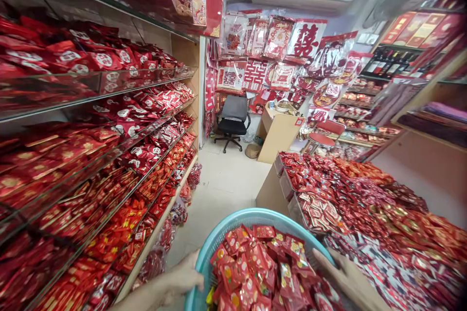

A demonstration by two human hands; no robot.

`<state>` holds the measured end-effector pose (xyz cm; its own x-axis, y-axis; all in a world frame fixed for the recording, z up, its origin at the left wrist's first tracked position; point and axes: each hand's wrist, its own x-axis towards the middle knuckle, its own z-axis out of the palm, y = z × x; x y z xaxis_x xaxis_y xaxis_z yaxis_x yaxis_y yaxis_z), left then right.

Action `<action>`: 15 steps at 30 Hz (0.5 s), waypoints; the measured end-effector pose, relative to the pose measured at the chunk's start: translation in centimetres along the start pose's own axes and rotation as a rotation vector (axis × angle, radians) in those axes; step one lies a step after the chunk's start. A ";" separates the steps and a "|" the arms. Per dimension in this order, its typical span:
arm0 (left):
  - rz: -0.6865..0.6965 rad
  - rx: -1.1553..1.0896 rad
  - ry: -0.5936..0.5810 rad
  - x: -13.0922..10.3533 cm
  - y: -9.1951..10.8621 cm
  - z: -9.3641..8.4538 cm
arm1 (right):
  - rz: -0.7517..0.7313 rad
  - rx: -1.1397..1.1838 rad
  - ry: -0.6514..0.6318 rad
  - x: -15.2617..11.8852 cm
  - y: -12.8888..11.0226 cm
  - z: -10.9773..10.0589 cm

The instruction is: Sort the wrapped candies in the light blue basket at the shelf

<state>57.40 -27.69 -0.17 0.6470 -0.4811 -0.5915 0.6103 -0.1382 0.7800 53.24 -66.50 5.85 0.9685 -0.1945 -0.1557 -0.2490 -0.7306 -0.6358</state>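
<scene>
A round light-blue plastic basket (228, 217) is at the bottom centre, full of small red packets (255, 265) with gold and coloured prints. My left hand (184, 272) grips its left rim, the fingertips curled over the edge. On the right side of the basket, my right hand (333, 269) holds the rim, its thumb over the edge and its other fingers hidden. Below its rim the basket runs out of the picture.
Glass shelves (146, 131) of red packets line the left. A display counter (365, 204) heaped with packets stands at the right. Tiled floor (222, 175) runs between them towards a black office chair (232, 124), a wooden desk (279, 136) and a red chair (323, 136).
</scene>
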 end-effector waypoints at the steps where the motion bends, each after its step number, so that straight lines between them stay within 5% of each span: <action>1: -0.040 0.008 -0.031 0.1 0.4 -0.6 | 0.012 0.010 0.005 -0.1 -0.4 0.1; 5: -0.103 -0.016 -0.105 0.5 2.1 -1.9 | 0.075 0.039 -0.010 -0.8 -1.5 0.0; 10: -0.031 0.027 -0.066 1.2 3.1 -1.9 | 0.179 0.088 -0.016 -1.6 -1.9 -0.8; 15: -0.001 0.115 -0.074 1.0 4.2 -1.2 | 0.482 0.355 0.024 -3.6 -0.9 -0.7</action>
<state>61.15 -27.76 2.24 0.6083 -0.5432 -0.5787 0.5515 -0.2350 0.8004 49.97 -65.56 7.53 0.7456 -0.4674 -0.4751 -0.6378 -0.2935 -0.7121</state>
